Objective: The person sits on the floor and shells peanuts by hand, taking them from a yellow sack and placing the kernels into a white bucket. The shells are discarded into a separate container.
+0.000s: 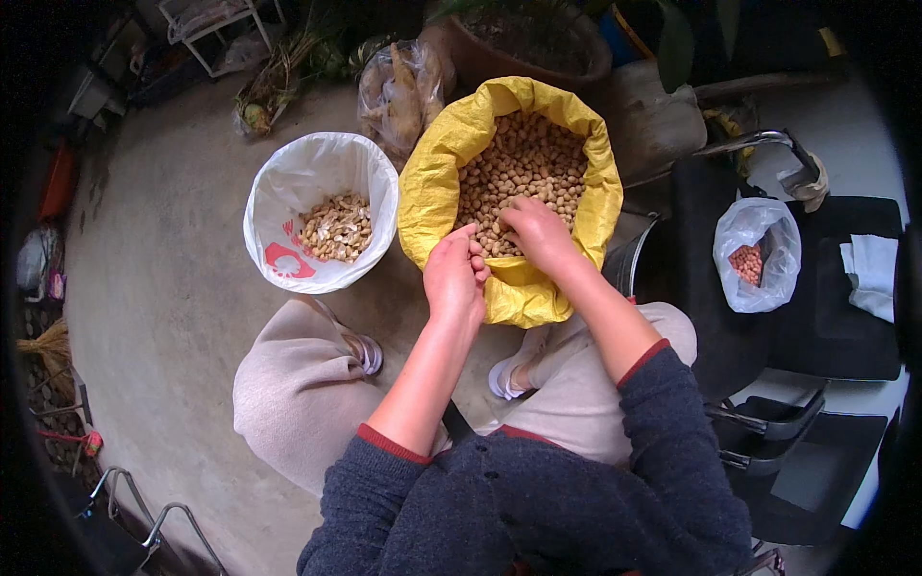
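Observation:
A yellow woven sack (432, 180) with a rolled-down rim stands before me, filled with unshelled peanuts (529, 162). My right hand (540, 234) reaches over its near rim, bent fingertips down among the peanuts; whether they grip one is hidden. Just left of it, my left hand (459, 273) is held above the near rim with curled fingers, and I cannot tell whether anything is in it. To the left of the sack is a bin lined with a white plastic bag (281, 187); peanut shells (335, 229) lie inside.
On a black chair (828, 288) at right, a clear plastic bag (756, 216) holds pink shelled peanuts (746, 264), near folded white paper (870, 273). Behind the sack are a clay planter (533, 54) and a bag of root vegetables (403, 93). Metal-framed chair arms (169, 515) show lower left.

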A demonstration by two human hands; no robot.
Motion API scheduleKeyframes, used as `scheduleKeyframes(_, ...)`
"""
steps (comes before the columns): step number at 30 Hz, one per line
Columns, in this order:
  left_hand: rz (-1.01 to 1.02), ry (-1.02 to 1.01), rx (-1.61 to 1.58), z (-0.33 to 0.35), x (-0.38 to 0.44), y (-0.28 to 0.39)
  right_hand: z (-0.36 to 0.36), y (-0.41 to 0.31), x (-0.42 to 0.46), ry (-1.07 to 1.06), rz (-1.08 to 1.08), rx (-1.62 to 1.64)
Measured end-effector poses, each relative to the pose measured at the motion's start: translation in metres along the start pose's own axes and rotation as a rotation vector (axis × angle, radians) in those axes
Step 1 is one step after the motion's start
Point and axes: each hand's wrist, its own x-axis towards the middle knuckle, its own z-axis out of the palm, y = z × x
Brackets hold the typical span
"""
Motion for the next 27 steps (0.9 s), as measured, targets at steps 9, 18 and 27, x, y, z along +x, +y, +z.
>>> scheduleKeyframes(9, -0.007, -0.013, 0.016, -0.001, -0.001, 0.002, -0.004, -0.009, -0.002, -0.036, 0.127, 0.088)
scheduleKeyframes(18, -0.016, -0.025, 0.012, -0.003, -0.002, 0.004, 0.017, -0.009, 0.006, 0.037, 0.098, 0.083)
scheduleKeyframes(27, 0.005, -0.132, 0.039, 0.003, 0.002, -0.004, -0.023, -0.031, -0.010, 0.042, 0.710, 1.274)
